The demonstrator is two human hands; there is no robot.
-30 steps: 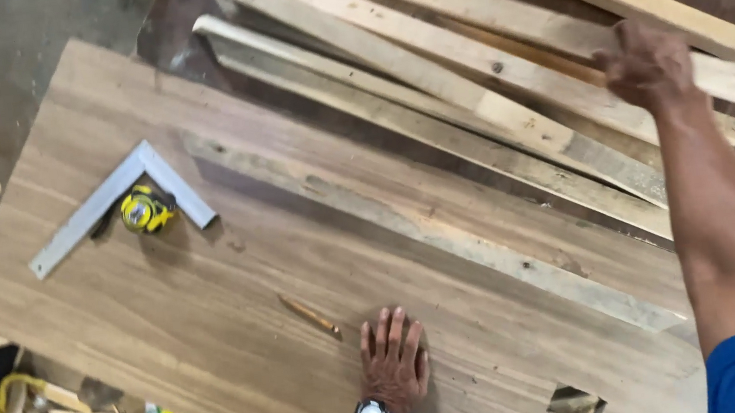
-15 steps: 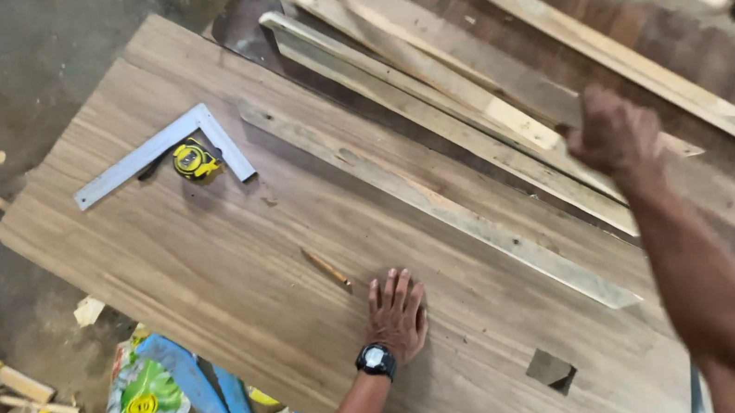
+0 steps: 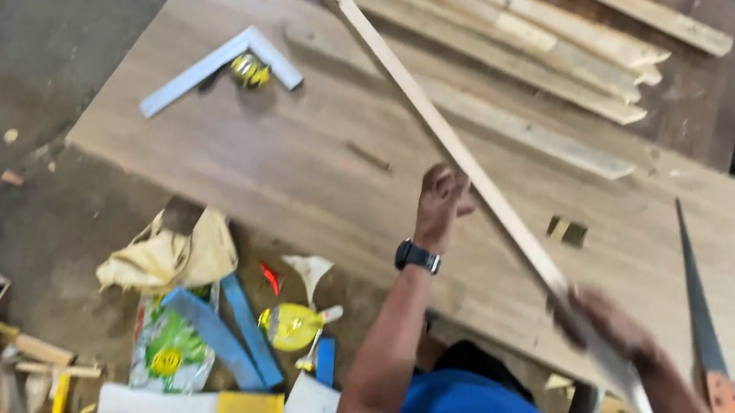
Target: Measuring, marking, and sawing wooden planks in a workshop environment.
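Both hands hold a long wooden slat slanting above the desk: left hand fingers curl around its middle, right hand grips near its blurred end, beside a handsaw.

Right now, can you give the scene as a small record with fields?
left hand: touches the slat, grip not clear
right hand: grips the slat's near end, blurred
slat: long, slanted above the board
square: flat on board, far left
tape: yellow, inside the square's angle
saw: on board, right
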